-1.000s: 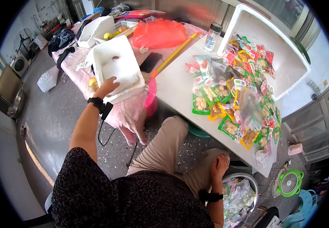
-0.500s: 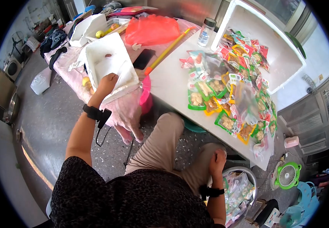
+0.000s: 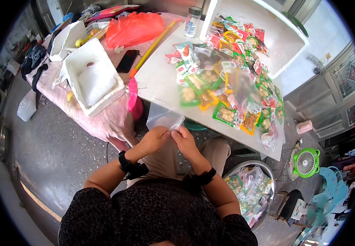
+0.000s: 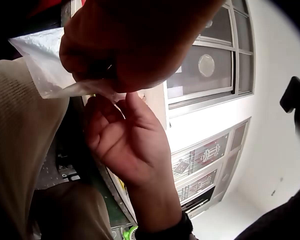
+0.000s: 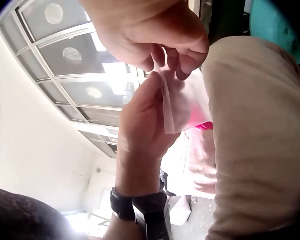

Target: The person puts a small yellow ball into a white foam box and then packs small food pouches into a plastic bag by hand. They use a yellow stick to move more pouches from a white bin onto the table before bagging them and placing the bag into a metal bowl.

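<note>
In front of my lap I hold a clear plastic bag (image 3: 164,117), its edge between both hands. My left hand (image 3: 155,139) pinches the edge from the left, while my right hand (image 3: 185,142) pinches it close beside, fingertips nearly meeting. In the left wrist view the bag (image 4: 50,62) hangs past my left hand (image 4: 125,45), opposite my right hand (image 4: 132,142). The right wrist view has the thin film (image 5: 172,102) between the fingers of both hands. On the table (image 3: 159,88) ahead lies a heap of food packets (image 3: 226,86), green, yellow and red.
A white foam box (image 3: 93,80) stands on the pink cloth (image 3: 48,92) at left, near a phone (image 3: 127,61) and a yellow stick (image 3: 155,47). A jar (image 3: 192,22) and large foam box (image 3: 280,37) stand behind the packets. A metal basin (image 3: 271,180) of packets sits at lower right.
My left hand has come from the small foam box back to my lap, and my right hand has left my knee. Both now hold a clear bag. The view has turned right.
</note>
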The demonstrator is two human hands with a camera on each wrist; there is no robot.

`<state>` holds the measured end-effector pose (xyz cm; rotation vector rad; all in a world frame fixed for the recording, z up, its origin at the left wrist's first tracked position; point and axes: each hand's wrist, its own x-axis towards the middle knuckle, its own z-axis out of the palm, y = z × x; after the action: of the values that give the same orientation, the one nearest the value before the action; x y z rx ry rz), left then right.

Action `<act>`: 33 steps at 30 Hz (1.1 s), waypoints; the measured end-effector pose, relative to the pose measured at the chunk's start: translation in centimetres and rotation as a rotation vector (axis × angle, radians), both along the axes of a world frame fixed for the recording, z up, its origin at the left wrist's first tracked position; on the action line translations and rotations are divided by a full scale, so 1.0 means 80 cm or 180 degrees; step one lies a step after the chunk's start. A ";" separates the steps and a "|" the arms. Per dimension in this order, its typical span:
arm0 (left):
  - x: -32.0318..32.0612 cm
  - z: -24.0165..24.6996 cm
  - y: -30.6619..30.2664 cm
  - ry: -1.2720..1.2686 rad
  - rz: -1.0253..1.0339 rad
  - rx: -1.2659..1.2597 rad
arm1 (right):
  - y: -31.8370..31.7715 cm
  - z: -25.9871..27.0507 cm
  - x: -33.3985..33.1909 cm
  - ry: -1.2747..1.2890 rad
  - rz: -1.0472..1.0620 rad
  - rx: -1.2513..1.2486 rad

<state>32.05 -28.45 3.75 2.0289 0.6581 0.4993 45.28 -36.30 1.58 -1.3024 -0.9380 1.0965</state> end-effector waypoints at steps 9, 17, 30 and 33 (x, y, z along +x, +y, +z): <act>0.002 -0.004 -0.004 -0.0114 0.0497 0.0162 | -0.010 0.014 0.005 0.0799 -0.0279 -0.0430; 0.002 0.011 -0.025 0.0073 0.0049 0.0815 | -0.009 0.015 0.000 0.0883 0.0041 -0.0164; -0.022 0.053 0.018 -0.0593 0.1632 0.1511 | 0.018 0.043 0.031 -0.0907 0.0506 0.0127; -0.024 0.074 0.045 -0.0620 0.1692 0.2016 | 0.052 0.048 0.054 -0.2677 -0.0290 0.0681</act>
<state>30.16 -24.86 9.71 2.3233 1.0133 1.3386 49.62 -32.14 5.43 -1.6257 -1.5362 0.3267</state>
